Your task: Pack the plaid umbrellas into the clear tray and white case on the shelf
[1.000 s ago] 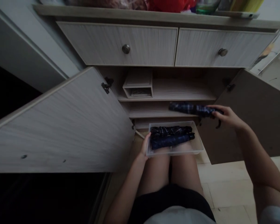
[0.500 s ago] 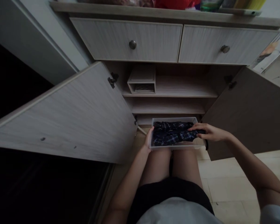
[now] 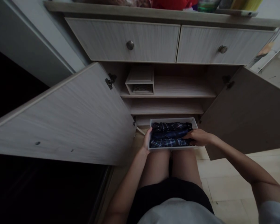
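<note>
A clear plastic box (image 3: pixel 171 149) rests over my thighs, in front of the open cabinet. Its left end is held by my left hand (image 3: pixel 146 140), with the fingers wrapped around the wall. Inside lie three folded strips of dark cloth side by side: a black plaid one (image 3: pixel 170 126) at the back, a plain-looking navy cloth (image 3: pixel 168 134) in the middle and a blue plaid one (image 3: pixel 168 143) in front. My right hand (image 3: pixel 198 137) reaches in over the right end, fingers bent onto the navy cloth; some fingertips are hidden.
Cabinet doors stand open at left (image 3: pixel 67 124) and right (image 3: pixel 247 115). A small white organizer box (image 3: pixel 140 84) sits on the upper shelf (image 3: pixel 184 87). Two closed drawers (image 3: pixel 154 40) run above. A red item (image 3: pixel 170 3) and a green glass (image 3: pixel 207 5) stand on top.
My right hand has moved left and deeper into the box. The cloths now lie straighter, and the navy middle one shows more clearly. My left hand keeps its hold on the box.
</note>
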### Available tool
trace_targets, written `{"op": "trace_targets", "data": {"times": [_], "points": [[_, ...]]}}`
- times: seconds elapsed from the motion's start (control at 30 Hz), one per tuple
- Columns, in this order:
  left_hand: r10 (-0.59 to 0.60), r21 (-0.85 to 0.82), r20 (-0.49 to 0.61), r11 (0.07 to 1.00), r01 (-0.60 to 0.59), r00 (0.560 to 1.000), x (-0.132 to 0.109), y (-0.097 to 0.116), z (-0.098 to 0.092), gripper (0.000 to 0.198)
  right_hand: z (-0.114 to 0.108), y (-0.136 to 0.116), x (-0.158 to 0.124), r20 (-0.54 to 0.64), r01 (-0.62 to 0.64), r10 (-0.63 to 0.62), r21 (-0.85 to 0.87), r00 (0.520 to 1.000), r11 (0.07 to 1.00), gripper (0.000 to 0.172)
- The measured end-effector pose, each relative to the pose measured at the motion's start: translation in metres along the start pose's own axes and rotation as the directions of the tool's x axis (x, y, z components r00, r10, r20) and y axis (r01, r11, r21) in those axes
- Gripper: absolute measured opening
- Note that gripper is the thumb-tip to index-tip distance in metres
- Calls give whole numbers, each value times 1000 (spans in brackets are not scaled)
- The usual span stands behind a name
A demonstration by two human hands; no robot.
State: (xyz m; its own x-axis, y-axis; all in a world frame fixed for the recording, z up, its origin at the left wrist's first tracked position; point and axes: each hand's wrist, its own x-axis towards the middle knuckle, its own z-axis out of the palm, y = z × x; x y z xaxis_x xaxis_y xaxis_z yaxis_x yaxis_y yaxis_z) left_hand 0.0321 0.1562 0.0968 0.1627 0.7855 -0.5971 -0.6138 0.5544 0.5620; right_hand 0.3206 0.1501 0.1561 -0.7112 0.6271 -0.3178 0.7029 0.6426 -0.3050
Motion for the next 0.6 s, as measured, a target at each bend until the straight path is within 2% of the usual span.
{"op": "trace_targets", "data": {"times": [0.2, 0.3, 0.37, 0.43, 0.53, 0.6], "points": [[22, 15, -27, 1000, -22, 999, 6, -1, -5, 46, -8, -11, 5, 111, -72, 78, -58, 991, 996, 50], [12, 13, -46, 1000, -12, 999, 9, -1, -6, 46, -11, -15, 8, 96, -67, 74, -77, 993, 995, 55], [4, 18, -30, 1000, -4, 1000, 9, -1, -6, 46, -12, -18, 11, 49, -13, 15, -43, 999, 999, 62], [4, 28, -3, 1000, -4, 1000, 7, -1, -5, 46, -12, -22, 15, 1, 82, -82, 75, 997, 994, 68], [13, 39, 17, 999, -14, 1000, 6, -3, -5, 47, -10, -30, 24, -77, 242, -230, 265, 970, 933, 60], [-7, 51, 35, 999, 5, 999, 6, -4, -5, 48, -8, -36, 31, -122, 296, -272, 291, 954, 910, 51]]}}
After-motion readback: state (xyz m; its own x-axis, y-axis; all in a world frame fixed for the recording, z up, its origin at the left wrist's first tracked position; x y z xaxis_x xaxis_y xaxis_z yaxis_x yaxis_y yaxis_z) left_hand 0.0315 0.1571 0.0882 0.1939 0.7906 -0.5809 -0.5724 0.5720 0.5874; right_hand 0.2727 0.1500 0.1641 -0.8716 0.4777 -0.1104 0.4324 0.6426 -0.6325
